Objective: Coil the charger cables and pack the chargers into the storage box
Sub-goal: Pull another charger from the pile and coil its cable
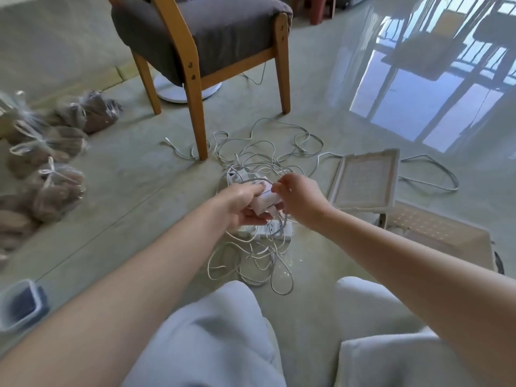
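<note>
Left hand grips the charger, fingers curled under it and thumb on top. It is held up off the floor, in front of the knees. My read: the left hand is the anchor, keeping the block steady so the lead can be worked.

Right hand is narrow, with thumb and forefinger tips pinched together right at the charger's upper end. It looks to be nipping the cable where it leaves the block, though blur hides the exact contact. The other fingers are loosely bent. Likely this pinch feeds or guides the lead for coiling, and no finished coil is visible yet.

The charger's long axis runs lower-left to upper-right in the view, tilted up and away from the person. The far end points toward the right hand's fingertips and the near end sits in the left palm. Can't tell which end has the plug pins.

Directly below the hands a power strip lies on the floor, in the middle of the tangle of loose white leads. The tangle spreads from the knees out to the chair legs.

The box sits to the right, near the right forearm, with its lid flipped open and away. That placement probably gives a short reach for dropping chargers in. Nothing packed shows inside.

On the far left are tied bags and a small tub, well apart from the work.
</note>
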Tool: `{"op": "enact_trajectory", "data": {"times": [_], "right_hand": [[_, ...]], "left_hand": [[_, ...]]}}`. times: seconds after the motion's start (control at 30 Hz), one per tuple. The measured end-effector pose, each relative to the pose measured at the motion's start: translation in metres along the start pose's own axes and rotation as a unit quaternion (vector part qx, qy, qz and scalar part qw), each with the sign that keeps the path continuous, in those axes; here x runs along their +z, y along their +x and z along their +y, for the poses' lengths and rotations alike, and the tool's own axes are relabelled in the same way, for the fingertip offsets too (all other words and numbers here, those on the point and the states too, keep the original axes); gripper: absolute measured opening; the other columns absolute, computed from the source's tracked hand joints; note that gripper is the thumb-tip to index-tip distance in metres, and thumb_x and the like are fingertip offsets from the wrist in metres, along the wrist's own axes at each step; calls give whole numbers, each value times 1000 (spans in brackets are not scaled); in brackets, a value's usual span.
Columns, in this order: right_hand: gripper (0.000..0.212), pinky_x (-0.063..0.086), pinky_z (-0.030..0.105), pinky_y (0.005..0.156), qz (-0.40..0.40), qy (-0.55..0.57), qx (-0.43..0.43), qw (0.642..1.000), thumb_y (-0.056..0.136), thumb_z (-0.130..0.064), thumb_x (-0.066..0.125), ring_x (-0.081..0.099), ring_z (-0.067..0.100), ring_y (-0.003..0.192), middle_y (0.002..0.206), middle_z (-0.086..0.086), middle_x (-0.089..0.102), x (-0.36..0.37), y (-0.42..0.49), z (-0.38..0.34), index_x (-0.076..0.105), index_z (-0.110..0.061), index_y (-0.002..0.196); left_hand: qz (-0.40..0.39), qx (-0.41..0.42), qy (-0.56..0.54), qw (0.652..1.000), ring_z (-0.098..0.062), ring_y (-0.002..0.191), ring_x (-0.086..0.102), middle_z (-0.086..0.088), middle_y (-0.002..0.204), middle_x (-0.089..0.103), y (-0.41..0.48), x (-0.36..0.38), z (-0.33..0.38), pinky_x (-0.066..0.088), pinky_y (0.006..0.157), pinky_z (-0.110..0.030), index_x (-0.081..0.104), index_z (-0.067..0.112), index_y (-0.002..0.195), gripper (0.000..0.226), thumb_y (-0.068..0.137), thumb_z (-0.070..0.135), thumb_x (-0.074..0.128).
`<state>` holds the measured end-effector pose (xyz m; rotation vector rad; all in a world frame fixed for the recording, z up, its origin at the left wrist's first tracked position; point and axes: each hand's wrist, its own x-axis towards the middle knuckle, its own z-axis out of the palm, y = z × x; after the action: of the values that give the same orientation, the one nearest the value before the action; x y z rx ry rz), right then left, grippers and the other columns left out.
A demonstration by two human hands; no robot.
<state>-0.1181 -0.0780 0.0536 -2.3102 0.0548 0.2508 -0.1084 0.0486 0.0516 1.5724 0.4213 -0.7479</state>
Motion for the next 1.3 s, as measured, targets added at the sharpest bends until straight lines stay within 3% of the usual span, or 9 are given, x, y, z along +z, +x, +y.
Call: {"op": "enact_trajectory", "data": {"times": [0.23, 0.47, 0.53, 0.63, 0.73, 0.83, 0.97, 1.17, 1.3], "right_hand": [[8, 54, 48, 72, 55, -5, 22, 998, 89, -1, 41, 66, 35, 75, 84, 17, 67, -17, -21, 13, 48, -4, 93], [13, 55, 43, 64, 60, 73, 128, 987, 96, -4, 31, 65, 29, 58, 74, 13, 66, -37, -28, 34, 42, -5, 90], [12, 53, 40, 70, 7, -39, 136, 990, 95, -3, 35, 65, 31, 73, 88, 19, 65, -41, -35, 38, 46, -2, 92], [32, 41, 33, 85, -38, -183, 103, 977, 90, 0, 38, 52, 35, 109, 120, 23, 52, -40, -47, 38, 40, 1, 122], [50, 40, 30, 99, -126, -67, 2, 990, 80, 12, 43, 49, 24, 122, 128, 10, 53, -33, -54, 22, 44, -8, 127], [27, 46, 35, 96, -192, 47, -30, 980, 86, 2, 52, 61, 20, 105, 103, -4, 67, -28, -60, 10, 60, -16, 103], [18, 41, 16, 52, -154, -32, -75, 985, 94, -17, 47, 49, 4, 50, 71, -14, 64, -39, -68, 13, 63, -9, 93], [25, 36, 12, 53, -184, -78, -130, 971, 91, -36, 54, 46, -1, 49, 55, -10, 53, -44, -85, 31, 58, -25, 70], [28, 38, 20, 57, -220, -174, -61, 958, 93, -39, 51, 47, 7, 55, 60, -8, 51, -54, -88, 63, 60, -21, 73]], "left_hand": [[-38, 31, -11, 999, -19, 52, 63, -14, 75, 61, -42, 11, -7, 59, 56, -33, 56, 6, 97, 21, 96, 26, 52], [-73, 38, -89, 993, -14, 50, 60, -7, 68, 61, -59, 20, -17, 58, 54, -30, 57, 12, 94, 18, 94, 30, 54], [-44, 54, -160, 985, -17, 58, 61, -9, 74, 60, -61, 19, -8, 59, 54, -32, 58, 9, 94, 22, 91, 31, 59], [-21, 77, -243, 967, -23, 66, 61, -13, 81, 58, -66, 19, 1, 59, 54, -37, 58, 5, 96, 26, 89, 29, 61], [-16, 92, -324, 941, -24, 64, 62, -14, 80, 58, -76, 24, 7, 59, 52, -37, 57, 2, 90, 23, 90, 24, 58], [0, 104, -376, 921, -21, 54, 64, -15, 79, 60, -82, 30, 10, 58, 49, -31, 57, 0, 89, 23, 89, 23, 60], [-11, 79, -427, 901, -19, 58, 57, -14, 80, 57, -85, 35, 9, 55, 47, -25, 56, 1, 94, 30, 91, 30, 58], [-72, 38, -341, 936, -7, 34, 40, -5, 63, 48, -90, 32, 8, 30, 29, -13, 53, 7, 98, 39, 92, 46, 49], [-132, 69, -241, 959, -4, 29, 31, -3, 60, 49, -101, 19, 14, 20, 24, -12, 47, 8, 111, 43, 92, 47, 45]]}}
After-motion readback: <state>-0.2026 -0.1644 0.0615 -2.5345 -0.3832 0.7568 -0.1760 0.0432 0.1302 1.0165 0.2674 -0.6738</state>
